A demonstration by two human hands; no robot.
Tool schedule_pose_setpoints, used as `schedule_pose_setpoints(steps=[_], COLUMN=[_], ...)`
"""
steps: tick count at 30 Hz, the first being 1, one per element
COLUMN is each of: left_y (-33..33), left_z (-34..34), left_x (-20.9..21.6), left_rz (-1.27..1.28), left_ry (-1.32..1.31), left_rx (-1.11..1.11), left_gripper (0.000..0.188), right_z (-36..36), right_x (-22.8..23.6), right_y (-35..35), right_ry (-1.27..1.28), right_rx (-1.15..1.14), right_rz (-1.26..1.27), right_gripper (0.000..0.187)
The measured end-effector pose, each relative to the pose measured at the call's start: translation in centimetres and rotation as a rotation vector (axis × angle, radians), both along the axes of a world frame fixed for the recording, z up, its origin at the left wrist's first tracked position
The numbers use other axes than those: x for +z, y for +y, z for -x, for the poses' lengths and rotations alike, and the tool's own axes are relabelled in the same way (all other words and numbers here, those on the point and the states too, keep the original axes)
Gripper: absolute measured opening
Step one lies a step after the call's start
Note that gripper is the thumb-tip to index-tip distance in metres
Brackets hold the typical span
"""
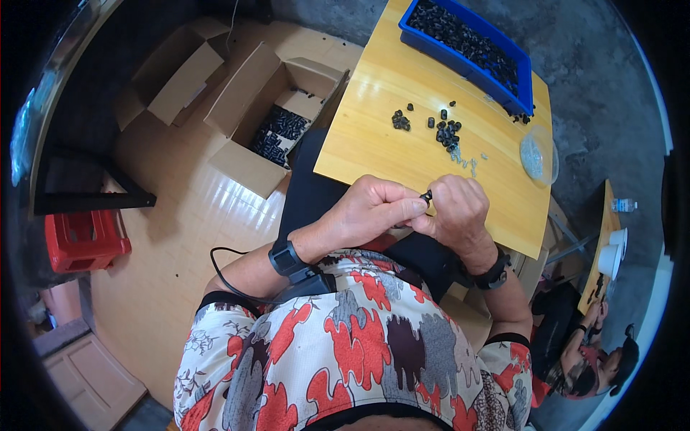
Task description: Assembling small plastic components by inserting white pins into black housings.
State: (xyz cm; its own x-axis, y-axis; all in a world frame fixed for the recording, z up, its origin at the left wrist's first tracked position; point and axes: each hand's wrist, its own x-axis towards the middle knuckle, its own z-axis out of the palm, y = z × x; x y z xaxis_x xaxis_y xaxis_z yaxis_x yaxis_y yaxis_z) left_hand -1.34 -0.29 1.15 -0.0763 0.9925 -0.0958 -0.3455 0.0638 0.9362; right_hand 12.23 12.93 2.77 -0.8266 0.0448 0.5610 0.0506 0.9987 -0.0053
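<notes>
Just over the near edge of the yellow wooden table (374, 115), a small black plastic part (427, 196) sits between my two hands. The thumb and fingers of my left hand (372, 207) pinch it from the left. Curled closed, my right hand (458, 210) meets it from the other side, and its fingers hide much of what they grip. Beyond my hands on the table lies a pile of short black cylindrical parts (447, 132). Small clear pieces (456, 154) are scattered at its near side. A smaller black cluster (401, 121) rests to the left.
A blue tray (466, 66) full of black parts stands at the table's far end. At the right edge is a clear tub (552, 159). An open cardboard box (248, 159) with black parts stands left; a red stool (86, 241) is farther left. Another person (575, 366) works at lower right.
</notes>
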Motion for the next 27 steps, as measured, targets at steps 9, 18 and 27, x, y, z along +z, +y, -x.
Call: schedule_pose_setpoints(steps=[9, 18, 27], left_y=[0.5, 0.4, 0.8], left_z=[-0.5, 0.4, 1.3], left_x=[0.0, 0.1, 0.6], left_rz=[-0.164, -0.119, -0.224], left_ry=[0.226, 0.368, 0.656], left_rx=[0.088, 0.005, -0.030], left_gripper=[0.021, 0.016, 0.018], right_z=[-0.4, -0.3, -0.4], right_x=[0.4, 1.5, 0.7], right_y=[0.8, 0.6, 0.1], right_ry=[-0.013, -0.074, -0.109], right_rx=[0.093, 0.082, 0.048], right_rz=[-0.019, -0.058, -0.048], right_gripper=[0.042, 0.037, 0.035])
